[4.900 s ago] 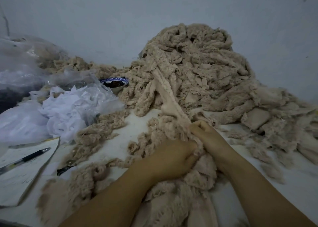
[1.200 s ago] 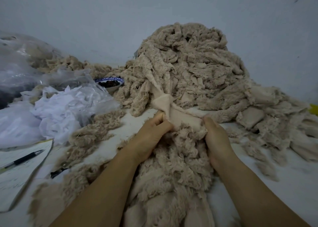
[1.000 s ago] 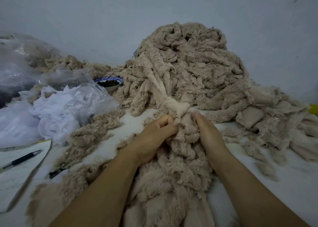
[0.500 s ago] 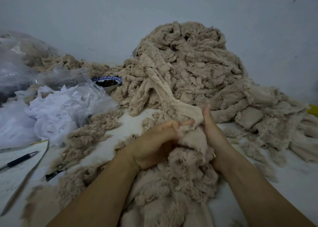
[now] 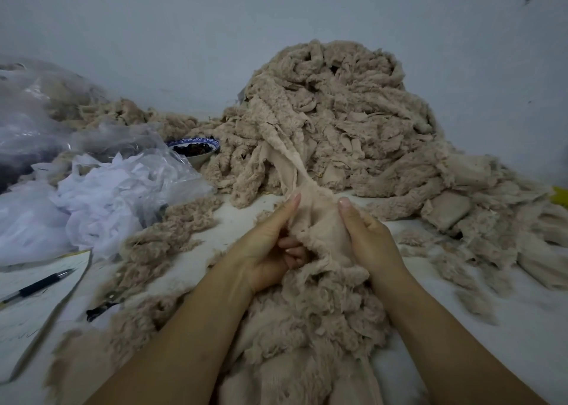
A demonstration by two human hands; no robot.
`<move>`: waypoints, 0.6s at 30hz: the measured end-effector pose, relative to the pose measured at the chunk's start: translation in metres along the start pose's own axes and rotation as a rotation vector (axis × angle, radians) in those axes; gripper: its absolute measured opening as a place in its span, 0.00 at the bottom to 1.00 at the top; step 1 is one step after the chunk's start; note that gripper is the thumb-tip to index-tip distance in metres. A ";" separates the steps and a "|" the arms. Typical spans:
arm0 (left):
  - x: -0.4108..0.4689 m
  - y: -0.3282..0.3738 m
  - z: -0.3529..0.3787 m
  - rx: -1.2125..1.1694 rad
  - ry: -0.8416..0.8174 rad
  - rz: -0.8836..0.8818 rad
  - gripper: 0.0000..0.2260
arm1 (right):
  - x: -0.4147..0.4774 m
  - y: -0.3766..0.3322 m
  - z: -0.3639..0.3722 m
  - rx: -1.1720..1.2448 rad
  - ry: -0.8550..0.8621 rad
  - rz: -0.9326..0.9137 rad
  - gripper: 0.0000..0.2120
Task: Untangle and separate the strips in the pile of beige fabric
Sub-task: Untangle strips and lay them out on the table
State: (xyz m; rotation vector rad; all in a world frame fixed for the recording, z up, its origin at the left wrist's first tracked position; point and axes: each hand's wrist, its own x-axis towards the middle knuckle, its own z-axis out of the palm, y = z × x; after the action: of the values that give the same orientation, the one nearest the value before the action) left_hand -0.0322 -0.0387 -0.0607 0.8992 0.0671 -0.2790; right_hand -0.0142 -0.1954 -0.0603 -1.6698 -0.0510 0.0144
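2 hands on 1 strip (image 5: 319, 217) | left hand (image 5: 267, 251) pinches its left edge, thumb up | right hand (image 5: 368, 244) grips its right edge | strip stretches from the hands up into the pile (image 5: 338, 112) just beyond them

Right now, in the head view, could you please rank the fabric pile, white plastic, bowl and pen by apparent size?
1. fabric pile
2. white plastic
3. bowl and pen: unsure; the pen is nearer, longer but thinner.
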 end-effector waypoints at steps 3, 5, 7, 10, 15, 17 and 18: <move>0.000 0.002 -0.005 0.141 0.020 0.110 0.12 | 0.001 -0.001 -0.004 0.037 0.029 -0.008 0.25; 0.004 0.003 -0.007 0.192 0.117 0.206 0.11 | 0.000 -0.001 -0.004 0.048 0.011 -0.018 0.25; 0.005 0.007 -0.007 0.152 0.175 0.261 0.10 | -0.001 -0.001 -0.002 0.071 -0.027 -0.044 0.20; 0.007 0.011 -0.008 0.106 0.201 0.273 0.10 | -0.003 -0.004 -0.003 0.115 -0.085 -0.073 0.16; 0.006 0.012 -0.007 -0.021 0.245 0.232 0.13 | -0.002 -0.006 -0.005 0.125 -0.103 -0.054 0.28; 0.006 0.013 -0.007 -0.052 0.264 0.207 0.17 | -0.001 -0.006 -0.006 0.137 -0.107 -0.042 0.27; 0.004 0.014 -0.006 -0.063 0.260 0.203 0.17 | -0.001 -0.006 -0.006 0.154 -0.104 -0.035 0.27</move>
State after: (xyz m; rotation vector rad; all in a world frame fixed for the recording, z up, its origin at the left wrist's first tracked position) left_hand -0.0242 -0.0266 -0.0542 0.8680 0.2222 0.0300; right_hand -0.0152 -0.2011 -0.0541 -1.5134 -0.1543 0.0774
